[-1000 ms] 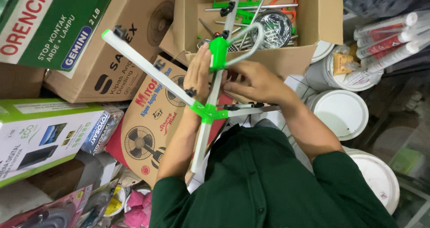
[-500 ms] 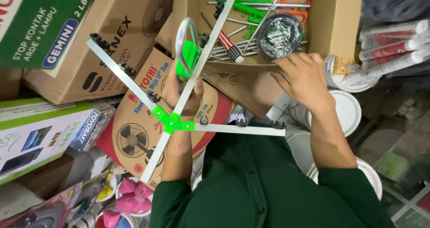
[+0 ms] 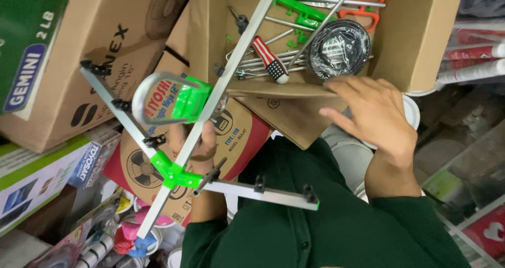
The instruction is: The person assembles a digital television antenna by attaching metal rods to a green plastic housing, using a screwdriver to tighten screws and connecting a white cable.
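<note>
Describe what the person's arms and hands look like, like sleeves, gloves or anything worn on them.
Both arms wear dark green sleeves pushed up toward the elbows, leaving the forearms bare. The sleeves match a dark green buttoned shirt. The left hand and the right hand are bare: no gloves, and no rings, watch or wristband are visible on the parts shown.

Even, fairly bright indoor light; soft shadows inside the open carton (image 3: 415, 31). Right hand (image 3: 376, 110) slightly motion-blurred; frame edges stretch and soften.
</note>
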